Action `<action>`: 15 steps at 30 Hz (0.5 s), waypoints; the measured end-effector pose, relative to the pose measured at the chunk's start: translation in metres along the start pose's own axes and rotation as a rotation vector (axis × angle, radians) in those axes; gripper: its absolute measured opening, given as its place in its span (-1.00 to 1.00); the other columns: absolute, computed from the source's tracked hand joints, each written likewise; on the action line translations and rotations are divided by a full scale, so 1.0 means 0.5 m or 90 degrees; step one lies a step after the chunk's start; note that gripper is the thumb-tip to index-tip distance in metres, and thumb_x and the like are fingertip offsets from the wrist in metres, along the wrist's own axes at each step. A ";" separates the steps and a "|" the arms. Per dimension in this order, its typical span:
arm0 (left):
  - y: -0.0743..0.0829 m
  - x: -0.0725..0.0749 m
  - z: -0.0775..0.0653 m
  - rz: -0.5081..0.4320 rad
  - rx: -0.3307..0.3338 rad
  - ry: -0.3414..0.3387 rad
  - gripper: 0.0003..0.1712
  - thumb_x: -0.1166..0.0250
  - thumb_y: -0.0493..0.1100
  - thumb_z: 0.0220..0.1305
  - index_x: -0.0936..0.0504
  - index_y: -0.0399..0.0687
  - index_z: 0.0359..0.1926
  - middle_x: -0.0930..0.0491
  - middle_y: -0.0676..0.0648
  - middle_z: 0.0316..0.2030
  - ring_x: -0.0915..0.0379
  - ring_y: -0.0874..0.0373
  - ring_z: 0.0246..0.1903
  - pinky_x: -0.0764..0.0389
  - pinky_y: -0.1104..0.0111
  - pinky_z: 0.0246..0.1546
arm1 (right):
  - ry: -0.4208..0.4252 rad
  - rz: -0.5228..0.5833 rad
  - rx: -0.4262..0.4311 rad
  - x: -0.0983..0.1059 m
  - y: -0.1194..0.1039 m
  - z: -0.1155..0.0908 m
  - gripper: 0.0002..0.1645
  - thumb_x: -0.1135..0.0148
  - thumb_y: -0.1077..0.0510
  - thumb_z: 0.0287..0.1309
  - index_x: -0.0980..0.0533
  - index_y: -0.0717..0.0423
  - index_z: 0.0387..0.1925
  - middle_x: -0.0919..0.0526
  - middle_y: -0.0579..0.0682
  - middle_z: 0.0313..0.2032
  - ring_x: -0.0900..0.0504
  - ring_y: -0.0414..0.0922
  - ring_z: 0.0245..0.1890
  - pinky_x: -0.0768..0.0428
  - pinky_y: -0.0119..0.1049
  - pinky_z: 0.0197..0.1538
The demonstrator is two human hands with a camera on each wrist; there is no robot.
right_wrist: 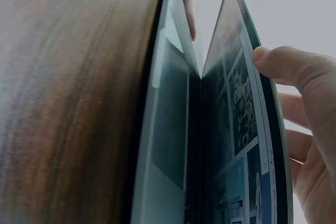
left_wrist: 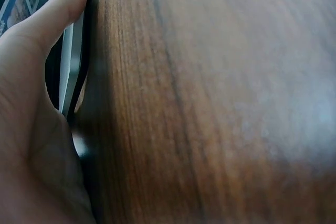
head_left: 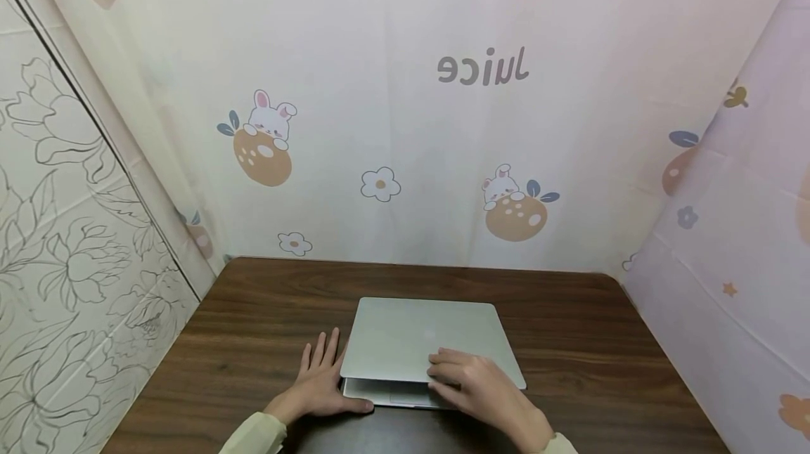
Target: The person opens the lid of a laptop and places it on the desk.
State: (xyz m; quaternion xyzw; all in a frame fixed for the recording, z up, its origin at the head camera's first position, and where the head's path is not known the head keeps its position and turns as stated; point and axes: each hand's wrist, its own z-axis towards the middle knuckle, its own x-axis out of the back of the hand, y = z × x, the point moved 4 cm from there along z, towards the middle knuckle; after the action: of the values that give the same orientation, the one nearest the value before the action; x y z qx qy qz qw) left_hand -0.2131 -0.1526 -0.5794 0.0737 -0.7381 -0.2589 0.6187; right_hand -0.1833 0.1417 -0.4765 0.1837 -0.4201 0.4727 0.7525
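Note:
A silver laptop (head_left: 418,334) lies on the wooden table with its lid raised a little above the base. My right hand (head_left: 477,387) pinches the lid's front edge, thumb at the edge on the screen side and fingers over the outer face. The lit screen (right_wrist: 239,119) shows several picture tiles in the right wrist view. At the front left corner, my left hand (head_left: 319,391) lies with straight, spread fingers beside the laptop. Its thumb rests along the front edge of the base (left_wrist: 73,61), as the left wrist view shows.
The dark wood table (head_left: 253,327) reaches back to a pale printed curtain (head_left: 380,124). More curtain (head_left: 728,243) hangs along the right side. To the left stands a white panel with line-drawn flowers (head_left: 82,264).

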 end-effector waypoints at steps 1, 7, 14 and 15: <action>0.001 0.001 0.000 0.001 -0.001 -0.003 0.60 -0.32 0.79 -0.28 -0.01 0.06 0.66 0.31 -0.28 0.65 0.50 -0.32 0.62 0.46 -0.27 0.49 | 0.006 -0.003 0.005 0.002 0.000 0.002 -0.87 -0.53 0.07 0.16 -0.77 -0.03 -0.24 -0.82 -0.05 -0.11 -0.81 -0.10 -0.08 -0.75 -0.32 -0.13; 0.012 0.014 -0.008 -0.020 -0.014 -0.015 0.57 -0.35 0.74 -0.22 0.01 0.03 0.66 0.32 -0.33 0.64 0.51 -0.36 0.61 0.48 -0.31 0.47 | 0.030 -0.014 0.021 0.014 0.002 0.013 -0.85 -0.56 0.11 0.11 -0.78 0.00 -0.25 -0.82 -0.05 -0.13 -0.82 -0.13 -0.13 -0.75 -0.35 -0.15; 0.021 0.024 -0.013 -0.027 -0.012 -0.017 0.51 -0.37 0.71 -0.20 -0.13 -0.03 0.62 0.28 -0.37 0.63 0.47 -0.40 0.60 0.44 -0.32 0.48 | 0.031 -0.013 0.016 0.024 0.004 0.025 -0.82 -0.57 0.14 0.07 -0.78 0.02 -0.25 -0.83 -0.03 -0.15 -0.82 -0.15 -0.16 -0.74 -0.37 -0.20; 0.022 0.026 -0.013 -0.027 -0.012 -0.020 0.50 -0.37 0.71 -0.20 -0.15 -0.04 0.61 0.29 -0.37 0.63 0.48 -0.39 0.60 0.45 -0.32 0.48 | 0.031 -0.011 0.016 0.026 0.004 0.028 -0.82 -0.57 0.15 0.07 -0.78 0.02 -0.25 -0.83 -0.02 -0.16 -0.82 -0.14 -0.17 -0.74 -0.37 -0.20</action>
State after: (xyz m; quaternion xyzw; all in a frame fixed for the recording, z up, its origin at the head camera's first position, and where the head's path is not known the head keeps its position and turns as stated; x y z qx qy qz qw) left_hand -0.2074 -0.1506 -0.5623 0.0796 -0.7435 -0.2799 0.6021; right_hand -0.1888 0.1404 -0.4584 0.1851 -0.3938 0.4757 0.7644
